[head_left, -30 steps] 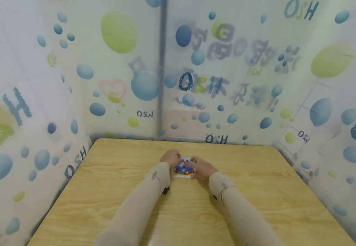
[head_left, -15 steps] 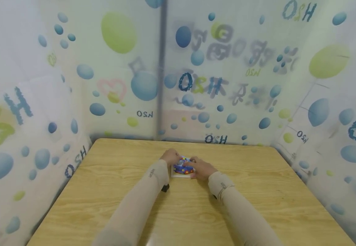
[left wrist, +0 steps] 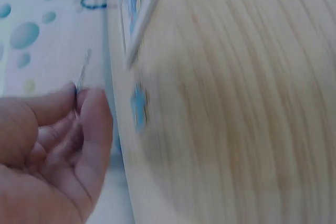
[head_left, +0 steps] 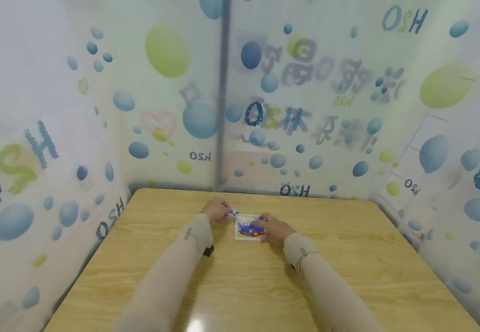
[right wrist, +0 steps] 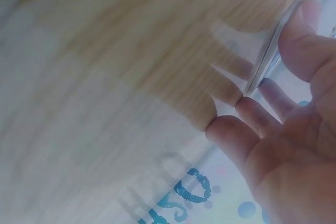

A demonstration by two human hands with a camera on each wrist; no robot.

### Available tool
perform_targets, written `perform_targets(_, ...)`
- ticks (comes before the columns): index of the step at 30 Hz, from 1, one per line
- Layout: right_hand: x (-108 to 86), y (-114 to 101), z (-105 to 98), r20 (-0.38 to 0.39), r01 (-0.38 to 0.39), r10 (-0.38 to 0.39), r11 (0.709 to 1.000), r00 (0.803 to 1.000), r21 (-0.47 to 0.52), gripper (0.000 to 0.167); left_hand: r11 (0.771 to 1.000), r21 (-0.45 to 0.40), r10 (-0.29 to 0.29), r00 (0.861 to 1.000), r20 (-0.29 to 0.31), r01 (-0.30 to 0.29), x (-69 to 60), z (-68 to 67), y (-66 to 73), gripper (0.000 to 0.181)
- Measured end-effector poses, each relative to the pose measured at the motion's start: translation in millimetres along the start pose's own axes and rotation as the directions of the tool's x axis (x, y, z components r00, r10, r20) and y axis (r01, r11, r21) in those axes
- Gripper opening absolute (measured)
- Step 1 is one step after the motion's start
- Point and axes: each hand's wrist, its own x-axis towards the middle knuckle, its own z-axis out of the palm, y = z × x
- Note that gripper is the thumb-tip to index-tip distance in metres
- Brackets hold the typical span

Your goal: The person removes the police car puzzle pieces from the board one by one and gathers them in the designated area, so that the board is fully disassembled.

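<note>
A small square jigsaw puzzle (head_left: 244,234) with a blue car picture and a pale frame lies flat on the table. My left hand (head_left: 217,210) is just off the puzzle's far left corner and pinches a small colourful puzzle piece (head_left: 233,212) between thumb and finger. The left wrist view shows that piece (left wrist: 83,74) nearly edge-on. A small blue piece (left wrist: 139,106) lies on the table beside the frame. My right hand (head_left: 276,228) holds the puzzle's right side, thumb at the frame edge (right wrist: 270,51) and fingers reaching over it; it covers part of the picture.
The wooden table (head_left: 240,286) reaches to a printed curtain (head_left: 173,110) with blue and green dots at the back. Similar curtains hang at the left and right sides.
My left hand has moved left, away from the puzzle, with the piece in its fingers. The puzzle's far left part is now uncovered. My right hand stays on the right side.
</note>
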Motion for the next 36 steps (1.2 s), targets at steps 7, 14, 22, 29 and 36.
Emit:
perform_targets(7,-0.7,1,0,0.002,0.0,0.0,1.0,1.0,0.024,0.053,0.997,-0.079,-0.017,0.999,-0.03,0.014,-6.5,-25.5,-23.2,0.01)
perform_targets(14,-0.1,4,4,0.015,-0.004,0.004,0.999,1.0,0.032,0.054,0.998,-0.059,-0.009,0.997,-0.074,0.004,-21.5,-38.7,-36.5,0.011)
perform_targets(22,1.9,4,3,0.007,-0.008,0.008,0.999,1.0,0.037,0.055,0.997,-0.067,-0.037,0.997,-0.067,0.032,-24.1,-47.4,-47.6,0.013)
perform_targets(29,2.2,1,3,0.006,-0.01,0.01,0.999,1.0,0.035,0.055,0.99,-0.105,-0.106,0.991,-0.083,0.097,-20.5,-51.1,-57.1,0.015)
perform_targets(36,-2.9,-1,1,0.001,-0.009,0.009,0.999,1.0,0.035,0.055,0.982,-0.143,-0.144,0.981,-0.133,0.124,-16.3,-48.4,-61.1,0.014)
